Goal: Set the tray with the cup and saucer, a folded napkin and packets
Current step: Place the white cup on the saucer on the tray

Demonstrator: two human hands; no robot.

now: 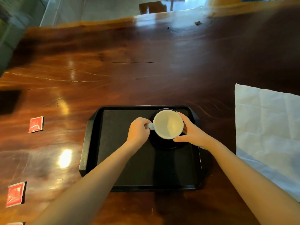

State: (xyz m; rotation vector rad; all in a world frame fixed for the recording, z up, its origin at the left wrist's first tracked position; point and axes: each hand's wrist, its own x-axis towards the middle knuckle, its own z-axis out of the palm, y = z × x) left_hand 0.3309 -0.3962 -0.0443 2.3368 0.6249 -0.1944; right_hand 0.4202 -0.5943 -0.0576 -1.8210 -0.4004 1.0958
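Observation:
A white cup [168, 123] stands over a dark saucer [164, 144] in the far right part of the black tray [129, 168]. My left hand [138, 130] grips the cup's handle on its left side. My right hand [191, 132] wraps around the cup's right wall. A white napkin [267, 127] lies spread flat on the table to the right of the tray. Two red packets [36, 124] [15, 194] lie on the table to the left, and a third packet [15, 223] shows at the bottom left edge.
The tray sits on a glossy dark wooden table [129, 70]. The table's far edge [105, 21] runs across the top, with floor and a chair [153, 7] beyond it.

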